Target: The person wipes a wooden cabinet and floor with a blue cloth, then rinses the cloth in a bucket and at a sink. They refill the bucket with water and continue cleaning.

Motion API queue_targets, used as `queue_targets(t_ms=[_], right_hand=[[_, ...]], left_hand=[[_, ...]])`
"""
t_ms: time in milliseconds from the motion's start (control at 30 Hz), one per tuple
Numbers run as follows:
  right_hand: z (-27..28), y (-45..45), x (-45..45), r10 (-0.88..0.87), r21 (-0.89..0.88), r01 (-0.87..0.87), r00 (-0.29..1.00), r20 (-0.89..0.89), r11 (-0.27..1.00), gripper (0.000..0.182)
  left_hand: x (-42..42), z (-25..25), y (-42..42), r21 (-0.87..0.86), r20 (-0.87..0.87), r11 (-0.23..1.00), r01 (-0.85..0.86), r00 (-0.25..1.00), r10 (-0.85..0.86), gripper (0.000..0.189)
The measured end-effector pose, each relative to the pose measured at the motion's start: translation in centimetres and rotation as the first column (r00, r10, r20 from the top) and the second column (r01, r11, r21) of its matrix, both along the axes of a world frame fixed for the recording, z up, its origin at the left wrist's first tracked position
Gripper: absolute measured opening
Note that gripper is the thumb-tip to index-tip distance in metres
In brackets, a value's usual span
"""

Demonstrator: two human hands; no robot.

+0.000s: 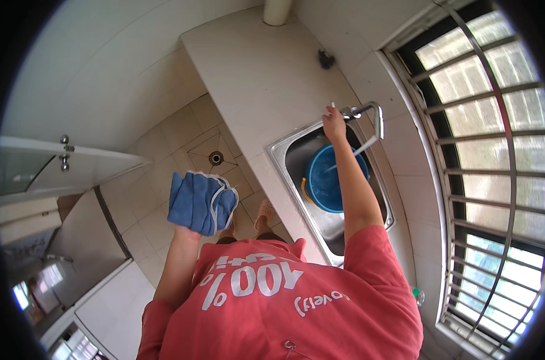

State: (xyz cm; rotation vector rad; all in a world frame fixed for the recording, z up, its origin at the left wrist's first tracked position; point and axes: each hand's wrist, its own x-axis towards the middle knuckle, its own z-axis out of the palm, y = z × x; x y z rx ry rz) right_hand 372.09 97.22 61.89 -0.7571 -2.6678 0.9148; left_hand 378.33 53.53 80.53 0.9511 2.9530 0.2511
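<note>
A folded blue cloth with white edging rests on my left hand, which holds it from below, out over the tiled floor. Most of that hand is hidden under the cloth. My right hand reaches across the sink to the handle of a chrome faucet and has its fingers around it. Water streams from the spout into a blue plastic bucket with a yellow handle grip. The bucket stands in a stainless steel sink, partly hidden by my right forearm.
A pale countertop surrounds the sink, with a dark, unclear object by the wall and a pipe at its far end. A barred window is on the right. A floor drain and an open door are on the left.
</note>
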Motion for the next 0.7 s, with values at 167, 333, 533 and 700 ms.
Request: queue_targets(t_ms=[167,333,533,700], right_hand=[[-3.2,1.4,-3.2,0.071,-0.056,-0.066,0.994,0.086,0.996,0.050],[-4.6,4.2,-3.9,0.044,-0.117,-0.039,0.998,0.036,0.992,0.050],[-3.0,4.2,-6.4,-0.315,-0.601,0.213,0.947,-0.068,0.771,0.046],[-2.6,5.6,-5.9,-0.315,-0.547,0.250,0.949,-0.026,0.799,0.050]], left_hand=[[2.0,-2.5,-2.9,0.435,0.371,0.815,-0.383,0.901,0.225,0.023],[2.2,-3.1,-4.0,0.523,0.543,0.639,-0.564,0.799,0.260,0.023],[1.6,-2.4,-4.4,0.534,0.442,0.671,-0.514,0.847,0.297,0.025],[1.2,-3.1,-5.7,0.445,0.341,0.794,-0.415,0.898,0.279,0.024]])
